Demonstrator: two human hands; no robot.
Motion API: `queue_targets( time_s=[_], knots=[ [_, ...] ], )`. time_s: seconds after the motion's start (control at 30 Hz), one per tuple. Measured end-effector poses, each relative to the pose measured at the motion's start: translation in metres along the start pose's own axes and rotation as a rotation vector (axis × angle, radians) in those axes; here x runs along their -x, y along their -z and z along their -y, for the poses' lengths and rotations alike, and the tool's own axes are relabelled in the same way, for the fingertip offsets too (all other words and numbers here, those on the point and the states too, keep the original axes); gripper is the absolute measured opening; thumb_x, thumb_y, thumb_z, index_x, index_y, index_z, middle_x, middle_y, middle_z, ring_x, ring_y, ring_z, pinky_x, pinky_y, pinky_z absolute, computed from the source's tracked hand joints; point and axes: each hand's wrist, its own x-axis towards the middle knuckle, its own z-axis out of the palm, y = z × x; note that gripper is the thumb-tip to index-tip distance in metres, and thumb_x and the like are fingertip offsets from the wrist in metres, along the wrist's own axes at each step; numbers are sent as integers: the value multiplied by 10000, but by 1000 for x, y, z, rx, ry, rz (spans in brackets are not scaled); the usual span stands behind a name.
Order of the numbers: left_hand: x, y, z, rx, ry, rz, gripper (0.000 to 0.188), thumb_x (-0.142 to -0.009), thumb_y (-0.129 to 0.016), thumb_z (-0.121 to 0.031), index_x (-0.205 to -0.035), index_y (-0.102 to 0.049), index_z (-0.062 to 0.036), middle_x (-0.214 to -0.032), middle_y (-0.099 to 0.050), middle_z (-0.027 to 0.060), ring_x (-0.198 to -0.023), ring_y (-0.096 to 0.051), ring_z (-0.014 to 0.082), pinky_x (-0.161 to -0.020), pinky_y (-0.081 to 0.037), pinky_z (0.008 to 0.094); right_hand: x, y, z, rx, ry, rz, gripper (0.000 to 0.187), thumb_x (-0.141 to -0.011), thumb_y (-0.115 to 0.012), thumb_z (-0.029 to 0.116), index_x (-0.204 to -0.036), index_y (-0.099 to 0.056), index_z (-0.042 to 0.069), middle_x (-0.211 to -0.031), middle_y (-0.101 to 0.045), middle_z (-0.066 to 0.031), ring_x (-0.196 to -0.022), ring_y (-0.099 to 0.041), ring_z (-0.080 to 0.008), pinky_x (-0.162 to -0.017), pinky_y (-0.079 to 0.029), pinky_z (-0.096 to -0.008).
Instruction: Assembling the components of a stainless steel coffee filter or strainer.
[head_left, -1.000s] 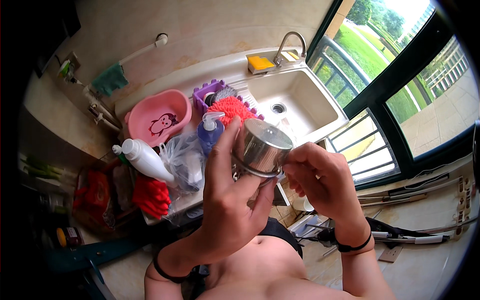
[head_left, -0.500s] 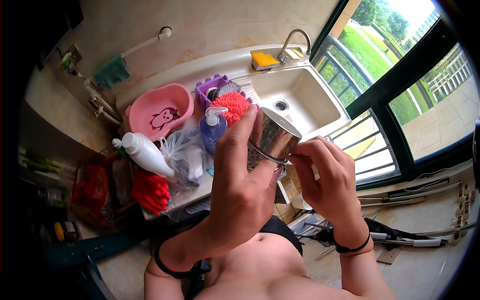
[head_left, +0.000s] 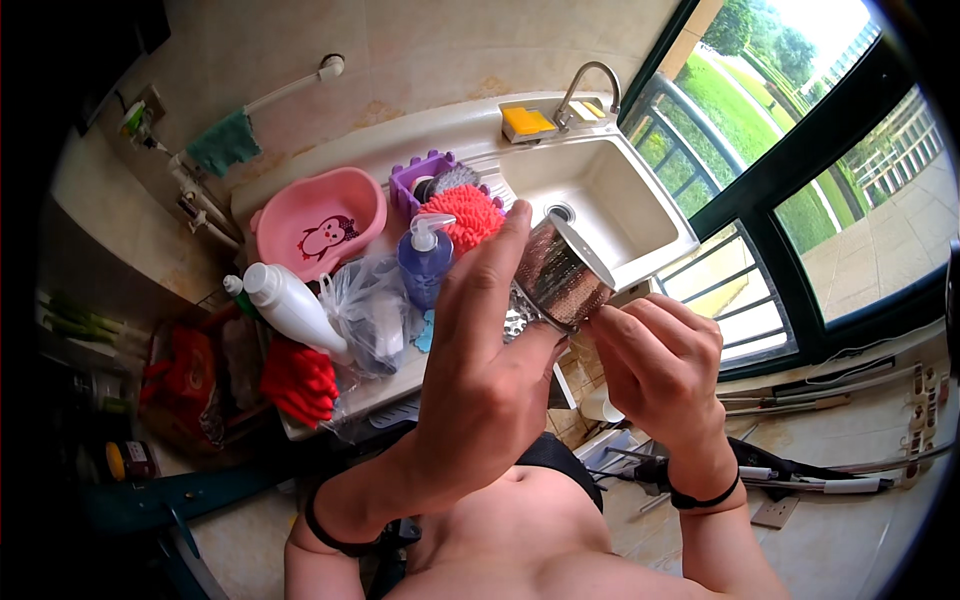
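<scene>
The left hand (head_left: 490,380) grips a steel cup (head_left: 556,275), tilted; the right hand (head_left: 660,365) pinches its rim, perhaps. Farther left stand a blue pump bottle (head_left: 425,262) and white bottle (head_left: 290,305).

Just one head-worn fisheye view, looking steeply down, super close on both hands, with the sink (head_left: 600,190) farther off at the tabletop's far edge.
</scene>
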Motion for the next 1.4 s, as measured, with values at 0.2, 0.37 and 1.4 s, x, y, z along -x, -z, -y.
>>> queue_targets(
  time_s=[0.2, 0.37, 1.4],
  knots=[
    [0, 0, -1, -42, 31, 22, 319, -883, -701, 45, -1188, -760, 118, -1537, -472, 350, -1373, -523, 497, -1172, -416, 553, 2, -12, -2, -62, -53, -100, 229, -756, -793, -96, -943, -722, 17, -725, -634, -81, -594, -614, -256, -541, -485, -355],
    [0, -4, -1, -78, -5, -6, 334, -888, -706, 47, -1192, -695, 184, -1480, -512, 341, -1321, -562, 494, -1126, -464, 555, 1, -14, 3, -76, -121, -143, 207, -763, -815, -61, -913, -710, 35, -724, -626, -71, -602, -619, -263, -544, -494, -376],
    [-6, 1, 5, -68, 37, -44, 243, -826, -718, 34, -1058, -780, 71, -1436, -529, 310, -1258, -559, 470, -1079, -447, 529, -6, -19, 5, 18, -117, -137, 206, -801, -772, -92, -973, -722, 10, -725, -609, -85, -604, -583, -273, -555, -468, -375]
  ],
)
